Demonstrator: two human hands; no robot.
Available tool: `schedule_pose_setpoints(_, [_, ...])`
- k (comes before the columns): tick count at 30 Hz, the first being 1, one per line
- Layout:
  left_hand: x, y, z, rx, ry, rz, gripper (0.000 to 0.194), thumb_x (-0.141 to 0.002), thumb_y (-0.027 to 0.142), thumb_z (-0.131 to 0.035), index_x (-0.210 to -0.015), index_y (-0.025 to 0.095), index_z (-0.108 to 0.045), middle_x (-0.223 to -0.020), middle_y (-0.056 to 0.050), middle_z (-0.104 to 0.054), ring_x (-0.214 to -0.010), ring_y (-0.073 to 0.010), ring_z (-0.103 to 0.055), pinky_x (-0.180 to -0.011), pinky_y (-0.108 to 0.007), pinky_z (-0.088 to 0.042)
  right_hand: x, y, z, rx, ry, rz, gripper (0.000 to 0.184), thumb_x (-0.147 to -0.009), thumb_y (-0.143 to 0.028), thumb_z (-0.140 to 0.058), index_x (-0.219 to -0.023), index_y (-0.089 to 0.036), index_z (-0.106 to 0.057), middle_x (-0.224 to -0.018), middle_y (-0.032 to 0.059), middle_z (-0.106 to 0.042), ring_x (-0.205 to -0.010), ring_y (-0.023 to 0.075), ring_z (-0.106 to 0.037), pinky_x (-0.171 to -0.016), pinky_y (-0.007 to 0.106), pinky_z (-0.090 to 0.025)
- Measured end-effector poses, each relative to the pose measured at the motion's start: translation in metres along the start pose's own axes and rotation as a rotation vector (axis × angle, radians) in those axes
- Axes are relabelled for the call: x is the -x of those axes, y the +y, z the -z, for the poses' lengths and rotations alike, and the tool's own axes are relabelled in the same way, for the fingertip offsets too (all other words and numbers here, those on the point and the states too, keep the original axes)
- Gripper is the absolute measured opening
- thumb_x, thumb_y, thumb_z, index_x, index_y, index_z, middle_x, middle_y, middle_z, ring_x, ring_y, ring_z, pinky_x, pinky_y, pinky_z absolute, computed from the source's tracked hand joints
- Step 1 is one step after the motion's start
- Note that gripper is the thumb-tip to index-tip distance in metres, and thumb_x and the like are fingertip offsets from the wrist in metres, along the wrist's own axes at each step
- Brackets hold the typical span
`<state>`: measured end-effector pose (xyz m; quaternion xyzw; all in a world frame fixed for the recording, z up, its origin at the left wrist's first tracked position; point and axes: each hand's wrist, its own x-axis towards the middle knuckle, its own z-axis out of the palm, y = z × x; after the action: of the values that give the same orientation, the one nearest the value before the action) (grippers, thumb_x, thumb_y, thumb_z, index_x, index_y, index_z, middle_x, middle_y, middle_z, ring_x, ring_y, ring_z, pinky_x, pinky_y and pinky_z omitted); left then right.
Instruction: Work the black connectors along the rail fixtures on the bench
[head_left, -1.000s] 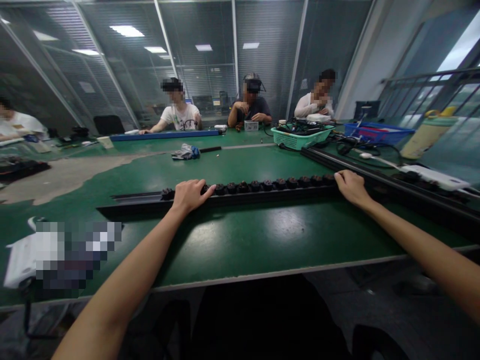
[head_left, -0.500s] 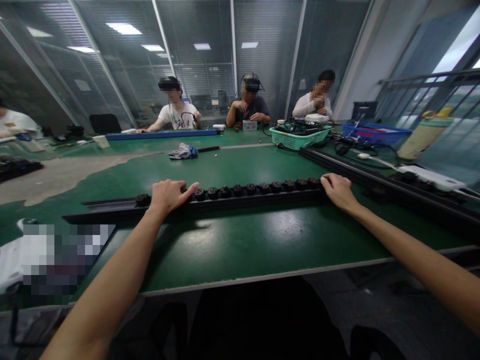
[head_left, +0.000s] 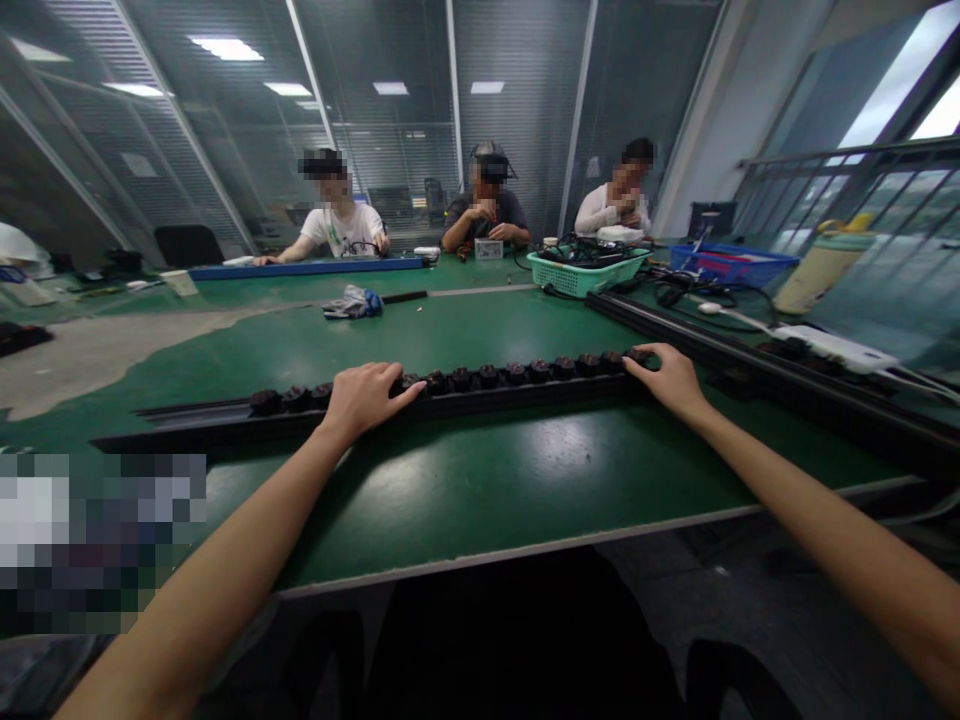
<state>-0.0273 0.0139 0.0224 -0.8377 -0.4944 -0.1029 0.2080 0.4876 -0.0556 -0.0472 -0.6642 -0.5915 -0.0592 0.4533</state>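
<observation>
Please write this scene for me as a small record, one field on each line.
left hand: resting over the row of black round parts
right hand: fingertips at the row's right end
support: black rail, lying on green table
beyond rail: crumpled cloth, green basket holding cables

Plenty of open room on the glossy green tabletop [head_left: 480, 500] between the near edge and the long black rail [head_left: 187, 432], a hand could slide through there; going farther, I've got that rail plus its row of round black parts [head_left: 538, 371] in the way; behind it there's another open patch, up to the crumpled grey-and-blue cloth [head_left: 354, 302]; the thick black diagonal rail [head_left: 750, 370] blocks the right.
</observation>
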Motion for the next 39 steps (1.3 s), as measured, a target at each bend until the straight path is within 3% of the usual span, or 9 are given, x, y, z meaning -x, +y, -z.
schedule_pose_setpoints(4, [-0.001, 0.000, -0.002, 0.003, -0.031, 0.019, 0.071, -0.100, 0.075, -0.025, -0.093, 0.019, -0.068, -0.097, -0.013, -0.076, -0.088, -0.0290, -0.070, -0.063, -0.032, -0.033, -0.001, 0.002, -0.001, 0.014, 0.031, -0.034, 0.036, -0.082, -0.058, -0.069, -0.090, -0.024, -0.065, -0.105, 0.0135, -0.071, -0.106, 0.0334, -0.065, -0.100, 0.049, -0.048])
schedule_pose_setpoints(11, [-0.002, -0.001, -0.003, 0.014, -0.028, 0.014, 0.071, -0.100, 0.074, -0.026, -0.093, 0.019, -0.069, -0.096, -0.014, -0.076, -0.087, -0.0294, -0.070, -0.063, -0.032, -0.034, -0.001, -0.007, -0.003, 0.238, 0.069, -0.143, 0.038, -0.082, -0.061, -0.068, -0.085, -0.024, -0.061, -0.104, 0.0128, -0.061, -0.112, 0.0361, -0.051, -0.097, 0.051, -0.037])
schedule_pose_setpoints(15, [-0.001, -0.003, -0.005, 0.013, -0.020, 0.012, 0.071, -0.100, 0.074, -0.026, -0.093, 0.019, -0.070, -0.095, -0.013, -0.076, -0.086, -0.0299, -0.070, -0.064, -0.033, -0.036, -0.003, -0.014, -0.004, 0.224, -0.011, -0.186, 0.033, -0.081, -0.055, -0.066, -0.084, -0.024, -0.054, -0.087, 0.0062, -0.061, -0.097, 0.0314, -0.055, -0.093, 0.049, -0.033])
schedule_pose_setpoints(19, [-0.002, -0.002, -0.004, 0.016, -0.017, 0.011, 0.069, -0.100, 0.073, -0.027, -0.093, 0.019, -0.070, -0.094, -0.013, -0.076, -0.086, -0.0297, -0.070, -0.063, -0.033, -0.034, -0.007, -0.016, -0.002, 0.220, -0.035, -0.197, 0.032, -0.079, -0.051, -0.067, -0.083, -0.024, -0.050, -0.082, 0.0039, -0.062, -0.089, 0.0283, -0.058, -0.092, 0.048, -0.031])
schedule_pose_setpoints(39, [-0.001, -0.001, -0.001, 0.002, -0.036, 0.032, 0.070, -0.100, 0.074, -0.025, -0.093, 0.020, -0.069, -0.097, -0.013, -0.076, -0.087, -0.0292, -0.070, -0.063, -0.032, -0.034, -0.011, -0.005, 0.006, 0.267, -0.027, -0.230, 0.036, -0.079, -0.057, -0.062, -0.081, -0.025, -0.046, -0.080, 0.0031, -0.057, -0.087, 0.0284, -0.056, -0.091, 0.049, -0.032])
